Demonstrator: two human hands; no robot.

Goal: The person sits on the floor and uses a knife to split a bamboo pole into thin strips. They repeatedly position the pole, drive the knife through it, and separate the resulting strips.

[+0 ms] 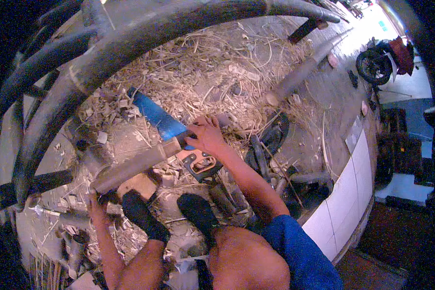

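Observation:
A thick brown bamboo piece (137, 165) lies slanted in front of me, its left end lower than its right. My left hand (96, 207) grips it at the lower left end, the fingers partly hidden. At the other end, my right hand (207, 136) curls its fingers around the tip. Beneath that end is a handsaw; its blue blade (155, 114) stretches away to the upper left, and its dark handle with an orange-edged opening (200, 164) shows below my right hand. A light wood block (138, 185) rests under the bamboo by my left foot.
A large curved bamboo frame (154, 30) arches over the far and left side. Shavings (217, 72) cover the floor. A long pole (299, 72) lies at the right, beyond dark curved pieces (270, 145). White tiles (338, 193) edge the right; a motorbike (377, 65) stands far right.

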